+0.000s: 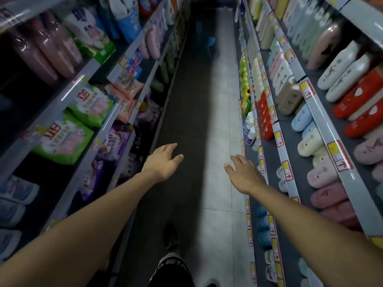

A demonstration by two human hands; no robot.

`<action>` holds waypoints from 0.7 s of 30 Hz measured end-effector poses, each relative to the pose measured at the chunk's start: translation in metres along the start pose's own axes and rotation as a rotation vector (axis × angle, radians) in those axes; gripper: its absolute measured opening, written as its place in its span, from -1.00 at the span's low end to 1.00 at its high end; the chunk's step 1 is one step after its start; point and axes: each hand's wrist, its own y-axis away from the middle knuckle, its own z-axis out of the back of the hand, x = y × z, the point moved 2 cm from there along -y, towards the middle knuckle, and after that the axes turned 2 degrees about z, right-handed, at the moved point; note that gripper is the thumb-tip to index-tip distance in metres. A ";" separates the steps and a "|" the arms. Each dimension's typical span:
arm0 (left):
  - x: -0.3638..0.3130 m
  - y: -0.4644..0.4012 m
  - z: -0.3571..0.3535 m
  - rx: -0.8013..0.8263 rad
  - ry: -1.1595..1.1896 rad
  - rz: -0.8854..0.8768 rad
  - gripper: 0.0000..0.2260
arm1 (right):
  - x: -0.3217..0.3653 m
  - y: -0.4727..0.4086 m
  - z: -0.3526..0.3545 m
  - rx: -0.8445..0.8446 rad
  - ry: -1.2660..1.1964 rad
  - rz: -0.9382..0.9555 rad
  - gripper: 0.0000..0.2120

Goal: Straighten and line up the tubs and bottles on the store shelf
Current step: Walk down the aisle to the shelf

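1. While both arms reach out down the aisle, neither hand holds anything: the left hand has its fingers loosely spread and slightly curled over the dark floor mat, and the right hand is open and flat, palm down.
2. Just beyond the right fingertips, past the shelf edge with its price tags, sit small white tubs; farther ahead of those fingers stand white and purple bottles and green bottles.
3. Off to the side of the left fingers lie purple packs, well apart from them, so the right side looks like the place to start.
4. I judge the step in hand to be the approach: bring the right fingers to the nearest tubs first, then steady them with the left.
5. Nudge each one with flat fingertips toward the shelf front, labels outward, rather than gripping hard, so neighbours are not toppled.
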 end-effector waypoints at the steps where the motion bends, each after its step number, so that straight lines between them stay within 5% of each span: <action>1: 0.004 -0.009 0.002 0.009 0.002 0.001 -0.42 | 0.005 -0.009 0.000 -0.001 0.005 0.003 -0.38; 21: 0.079 -0.289 0.141 0.077 0.018 -0.041 -0.42 | 0.134 -0.268 0.054 -0.045 0.074 -0.091 -0.38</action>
